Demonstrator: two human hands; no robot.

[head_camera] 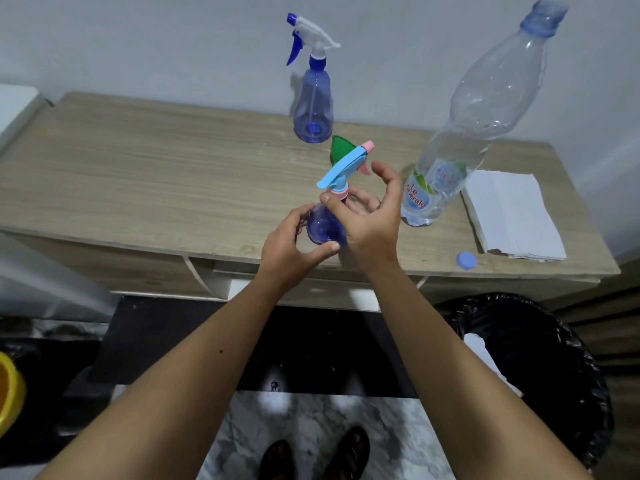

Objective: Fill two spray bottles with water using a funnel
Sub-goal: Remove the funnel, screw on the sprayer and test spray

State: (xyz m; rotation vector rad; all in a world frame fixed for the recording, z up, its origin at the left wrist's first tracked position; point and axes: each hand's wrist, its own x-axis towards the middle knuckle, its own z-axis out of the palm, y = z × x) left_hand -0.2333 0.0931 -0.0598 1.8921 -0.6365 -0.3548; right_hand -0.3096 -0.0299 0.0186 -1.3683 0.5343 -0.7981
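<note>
Two spray bottles: one in the person's hands at the front of the wooden table point(138, 174), the other standing upright near the back edge, well apart from the first.
Held bottle: a small purple spray bottle point(323, 225) with a light-blue and pink trigger head point(343, 168), tilted, its nozzle pointing away to the right.
Left hand: the left hand point(289, 251) cups the rounded body of the purple bottle, fingers curled round its left side, thumb laid under its base.
Right hand: the right hand point(372, 220) has its thumb against the pink collar at the bottle's neck; the fingers arch round behind the neck, loosely curved, and whether they touch the collar cannot be told from this angle.
Second bottle: a blue-tinted spray bottle point(313, 105) with a white and blue trigger head screwed on, its dip tube visible through the clear wall.
Funnel: a green funnel point(339, 148) rests on the table just behind the held bottle's trigger head, partly hidden by it.
Water source: a large clear water bottle point(485, 109), uncapped, stands to the right of the hands, water showing only in its lower part.
Cap: a blue cap point(466, 260) lies near the table's front edge, right of the water bottle.
Paper: folded white paper towels point(512, 216) lie at the table's right end, beside the water bottle.
Below: a bin lined with a black bag point(540, 368) stands on the floor at right; sandalled feet point(315, 459) show on marbled tiles.
</note>
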